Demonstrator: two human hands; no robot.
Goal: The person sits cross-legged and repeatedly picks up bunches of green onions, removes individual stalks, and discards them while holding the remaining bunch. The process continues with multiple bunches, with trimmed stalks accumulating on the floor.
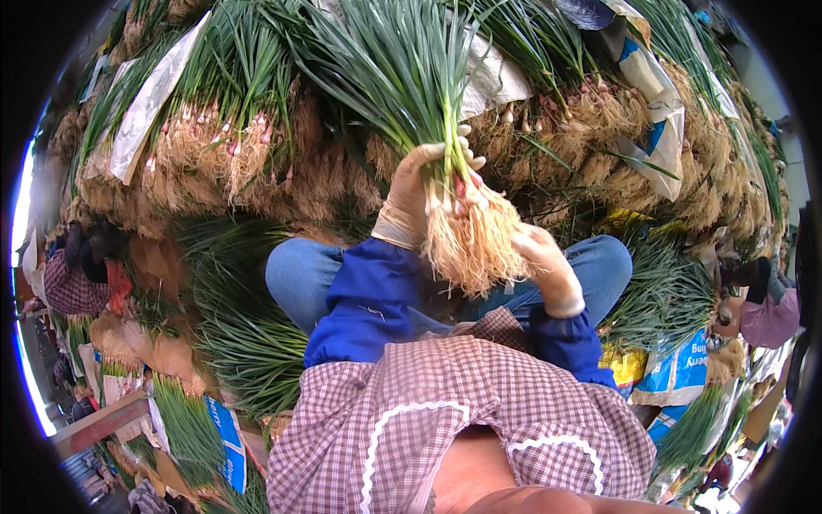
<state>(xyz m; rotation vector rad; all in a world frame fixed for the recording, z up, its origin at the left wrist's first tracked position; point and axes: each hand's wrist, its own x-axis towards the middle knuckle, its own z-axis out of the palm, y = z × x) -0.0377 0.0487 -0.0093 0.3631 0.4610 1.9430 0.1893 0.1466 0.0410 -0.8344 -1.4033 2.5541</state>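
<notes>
My left hand [414, 189], in a pale glove, is closed around a bunch of green onions [443, 109] with small reddish-white bulbs. The leaves point away from me, and the long tan roots [475, 244] hang toward my lap. My right hand [546, 260], also gloved, touches the right edge of the roots with its fingertips; whether it grips any strands cannot be told. Beyond the hands lie more onions [237, 128] in a heap, roots toward me, and a white woven sheet [494, 74] is partly hidden behind the held bunch.
Loose green onions lie left [250, 347] and right [668, 283] of my bent knees. A blue and white printed sack [674, 372] is at the right. People sit at the far left [77, 279] and far right [767, 315]. A wooden beam [99, 421] is at lower left.
</notes>
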